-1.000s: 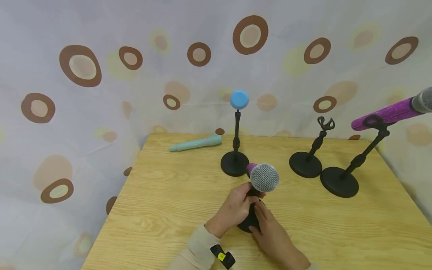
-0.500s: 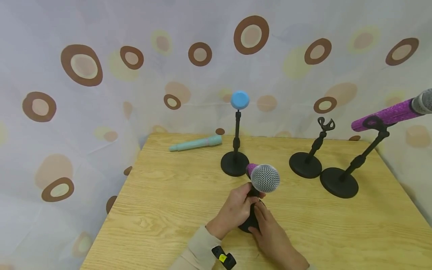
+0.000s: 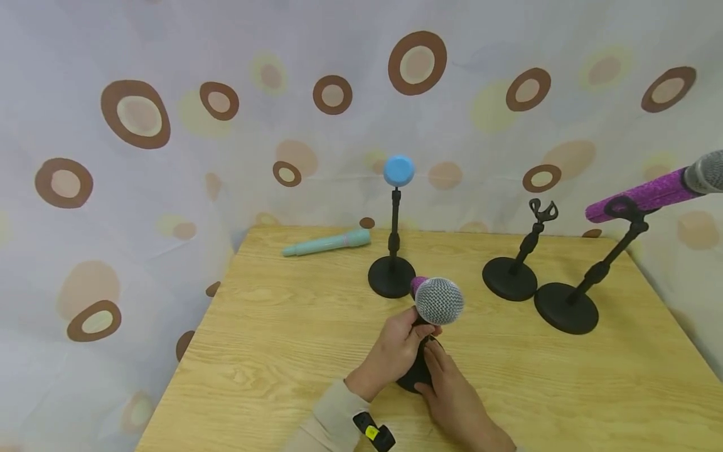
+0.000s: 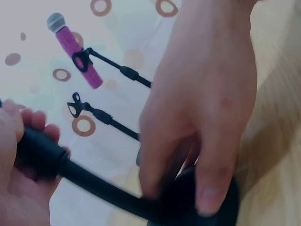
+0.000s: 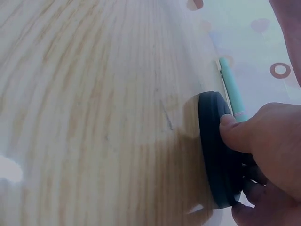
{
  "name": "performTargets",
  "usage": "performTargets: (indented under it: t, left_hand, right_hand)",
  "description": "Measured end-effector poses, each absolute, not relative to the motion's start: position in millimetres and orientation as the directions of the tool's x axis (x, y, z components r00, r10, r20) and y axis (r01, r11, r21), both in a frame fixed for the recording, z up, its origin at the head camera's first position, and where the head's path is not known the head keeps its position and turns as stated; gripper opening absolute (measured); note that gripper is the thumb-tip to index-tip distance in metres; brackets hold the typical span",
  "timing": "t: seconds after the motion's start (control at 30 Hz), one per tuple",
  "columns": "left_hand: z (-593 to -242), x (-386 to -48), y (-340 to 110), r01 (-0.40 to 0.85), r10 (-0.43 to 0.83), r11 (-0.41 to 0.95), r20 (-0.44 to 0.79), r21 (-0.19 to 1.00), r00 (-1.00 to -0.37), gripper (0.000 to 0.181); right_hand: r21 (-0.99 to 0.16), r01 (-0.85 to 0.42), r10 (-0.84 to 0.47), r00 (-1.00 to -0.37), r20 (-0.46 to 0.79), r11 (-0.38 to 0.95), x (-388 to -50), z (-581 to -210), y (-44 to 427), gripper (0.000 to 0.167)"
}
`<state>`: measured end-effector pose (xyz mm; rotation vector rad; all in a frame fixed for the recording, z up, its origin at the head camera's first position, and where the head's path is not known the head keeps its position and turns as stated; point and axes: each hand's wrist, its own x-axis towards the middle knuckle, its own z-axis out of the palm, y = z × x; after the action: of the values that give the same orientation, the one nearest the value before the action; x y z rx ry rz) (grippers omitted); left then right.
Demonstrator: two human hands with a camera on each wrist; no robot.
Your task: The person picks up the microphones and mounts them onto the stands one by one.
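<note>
In the head view, a microphone with a silver mesh head and a bit of purple handle sits atop a small black stand. My left hand grips the stand's upper part just below the microphone; in the left wrist view its fingers curl round a thick black sleeve on the pole. Lower down, my right hand holds the round black base, with the thumb on its upper face in the right wrist view. That view shows the base's edge against the wooden table. The hands partly hide the stand.
Behind stands a black stand topped by a blue round-ended piece. A mint-green microphone-shaped item lies at the back left. To the right are a bare-clipped stand and one holding a purple microphone. A patterned cloth hangs behind.
Both hands keep their hold on the stand and barely move. The whole head view has shifted slightly; the other items stay where they were.
</note>
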<state>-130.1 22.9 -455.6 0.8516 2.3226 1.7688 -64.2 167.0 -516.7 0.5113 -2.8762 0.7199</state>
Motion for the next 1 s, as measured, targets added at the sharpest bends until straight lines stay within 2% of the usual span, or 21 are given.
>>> performTargets:
  t: [0.17, 0.4, 0.57, 0.77, 1.0]
  left_hand:
    - [-462, -123, 28, 0.339, 0.385, 0.139, 0.264, 0.931, -0.884, 0.023]
    - [-456, -123, 32, 0.419, 0.361, 0.161, 0.342, 0.894, -0.868, 0.031]
    - [-455, -123, 33, 0.384, 0.356, 0.173, 0.306, 0.907, -0.883, 0.031]
    - [-456, -120, 34, 0.345, 0.324, 0.171, 0.278, 0.923, -0.904, 0.031]
    - [-455, -120, 38, 0.364, 0.256, 0.189, 0.312, 0.912, -0.915, 0.030]
  right_hand:
    - [-0.426, -0.377, -0.302, -0.924, 0.234, 0.822, -65, -519, 162, 0.064]
    - [-0.487, -0.324, -0.279, -0.946, 0.164, 0.812, -67, -515, 166, 0.064]
    - [-0.492, -0.298, -0.275, -0.954, 0.120, 0.818, -67, -516, 169, 0.063]
    - [-0.487, -0.306, -0.272, -0.952, 0.141, 0.818, -65, -520, 168, 0.063]
    - [-0.450, -0.312, -0.269, -0.950, 0.160, 0.837, -64, -520, 168, 0.062]
